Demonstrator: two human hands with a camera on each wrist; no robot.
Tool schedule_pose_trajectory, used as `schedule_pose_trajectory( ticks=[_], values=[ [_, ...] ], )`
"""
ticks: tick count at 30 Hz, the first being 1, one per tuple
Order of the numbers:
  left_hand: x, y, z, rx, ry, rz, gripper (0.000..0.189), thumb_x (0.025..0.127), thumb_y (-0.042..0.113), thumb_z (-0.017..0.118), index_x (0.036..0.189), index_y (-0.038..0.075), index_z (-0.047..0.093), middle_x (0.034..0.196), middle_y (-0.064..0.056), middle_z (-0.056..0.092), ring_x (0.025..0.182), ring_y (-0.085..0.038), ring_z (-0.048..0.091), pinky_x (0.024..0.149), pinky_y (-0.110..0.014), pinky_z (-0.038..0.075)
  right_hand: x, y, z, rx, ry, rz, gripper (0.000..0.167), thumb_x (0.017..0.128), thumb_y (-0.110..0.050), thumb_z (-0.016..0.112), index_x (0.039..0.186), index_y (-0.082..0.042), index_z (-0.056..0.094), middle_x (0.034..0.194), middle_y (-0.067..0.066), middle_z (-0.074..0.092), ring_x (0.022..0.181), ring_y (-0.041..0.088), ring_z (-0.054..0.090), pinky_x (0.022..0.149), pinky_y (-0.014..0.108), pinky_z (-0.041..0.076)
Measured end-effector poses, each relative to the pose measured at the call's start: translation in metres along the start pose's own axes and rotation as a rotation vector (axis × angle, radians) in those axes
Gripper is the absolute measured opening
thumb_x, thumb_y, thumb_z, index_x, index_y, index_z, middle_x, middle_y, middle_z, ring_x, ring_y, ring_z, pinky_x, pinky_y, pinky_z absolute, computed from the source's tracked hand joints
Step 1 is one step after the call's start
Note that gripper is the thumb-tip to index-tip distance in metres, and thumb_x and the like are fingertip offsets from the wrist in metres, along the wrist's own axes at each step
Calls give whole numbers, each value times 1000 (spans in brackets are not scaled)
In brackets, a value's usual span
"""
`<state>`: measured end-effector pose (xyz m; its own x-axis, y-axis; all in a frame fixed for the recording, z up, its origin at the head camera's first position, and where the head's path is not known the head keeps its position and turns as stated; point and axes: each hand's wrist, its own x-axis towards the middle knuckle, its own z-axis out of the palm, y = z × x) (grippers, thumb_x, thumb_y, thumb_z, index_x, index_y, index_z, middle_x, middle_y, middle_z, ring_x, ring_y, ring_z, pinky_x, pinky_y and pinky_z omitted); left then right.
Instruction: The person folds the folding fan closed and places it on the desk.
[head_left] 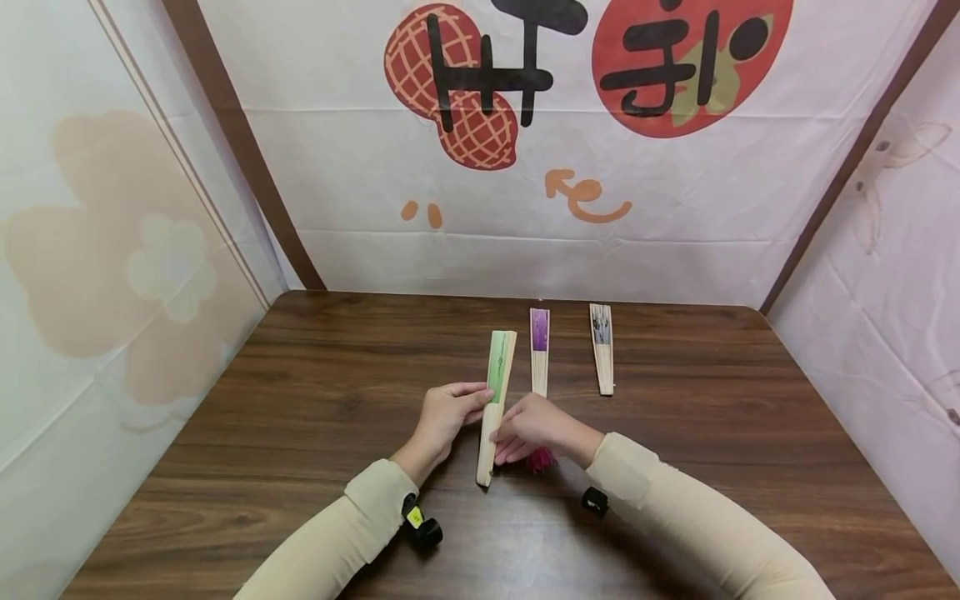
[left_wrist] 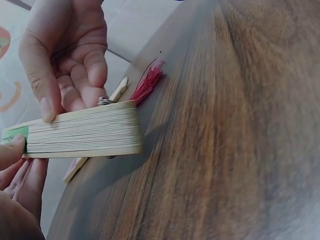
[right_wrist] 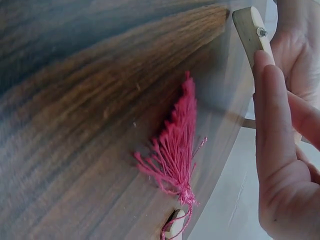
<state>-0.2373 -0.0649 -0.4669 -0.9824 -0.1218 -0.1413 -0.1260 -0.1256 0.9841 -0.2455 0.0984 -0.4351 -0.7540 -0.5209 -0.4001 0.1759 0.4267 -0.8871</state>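
A folded hand fan (head_left: 497, 400) with a green leaf and pale wooden ribs is held up over the table, nearly upright in the head view. My left hand (head_left: 446, 414) pinches it at the green part, thumb in front and fingers behind. My right hand (head_left: 534, 425) holds its lower ribs from the right side, the thumb tip on the edge in the left wrist view. Near the bottom end a metal rivet (right_wrist: 261, 32) shows. Just right of it lies a folded purple fan (head_left: 539, 333), partly hidden by my right hand, with a magenta tassel (right_wrist: 180, 135).
Another folded fan (head_left: 602, 346), with a grey and dark pattern, lies at the back right of the brown wooden table (head_left: 337, 358). Printed fabric walls (head_left: 525, 258) stand behind the table and on both sides.
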Motion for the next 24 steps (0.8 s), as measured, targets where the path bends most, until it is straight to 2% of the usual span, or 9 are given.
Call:
schedule_pose_trajectory(
  ticks=[5,11,17,24],
  values=[
    [1,-2,2,-6,-13,16,26,87,2,74,109,-11,71,100,-13,75,80,-7,70,72,-21,63,2,-1,-4,-10,30,-2,10,89,-2,67,89,7,71,74,19,74,62,18,72,63,32,66],
    [3,1,3,-22,-13,34,26,87,2,74,109,-11,71,100,-14,75,81,-8,71,73,-21,63,3,-6,-9,-24,51,-2,10,90,-2,66,90,7,71,76,19,74,62,17,72,66,33,66],
    [-1,-1,3,-26,-13,35,26,88,3,74,109,-12,70,101,-15,76,80,-9,71,72,-22,64,6,-9,-14,12,58,-18,13,90,-1,66,94,10,71,78,23,74,61,16,71,64,31,66],
    [-2,-4,4,-20,-23,44,24,88,2,73,107,-12,71,97,-14,76,78,-8,71,70,-21,64,8,-11,-26,52,75,-34,17,90,-2,65,99,11,71,78,21,75,62,15,72,65,28,65]
  ],
)
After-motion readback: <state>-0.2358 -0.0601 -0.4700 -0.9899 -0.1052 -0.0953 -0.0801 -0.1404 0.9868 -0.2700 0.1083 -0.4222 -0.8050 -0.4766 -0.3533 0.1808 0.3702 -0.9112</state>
